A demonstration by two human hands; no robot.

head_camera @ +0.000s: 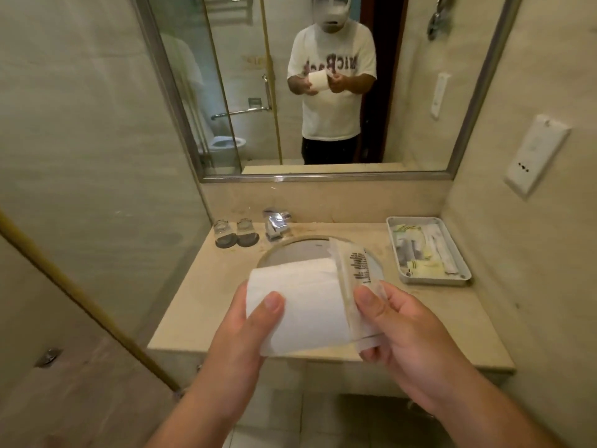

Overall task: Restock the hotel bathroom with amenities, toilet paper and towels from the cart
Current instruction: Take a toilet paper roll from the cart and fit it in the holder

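A white toilet paper roll [303, 302] lies sideways in front of me, above the front edge of the vanity. My left hand [245, 331] grips its left end, thumb on top. My right hand [403, 331] pinches a clear plastic wrapper [355, 279] with dark print, which is pulled partly off the roll's right end. The mirror [420, 92] shows the person holding the same roll at chest height.
A grey tray [465, 270] of small amenity packets sits at the right of the beige counter [200, 295]. Two upturned glasses [235, 232] and a chrome tap [276, 223] stand behind the round sink [290, 250]. A glass shower partition [97, 173] is at left.
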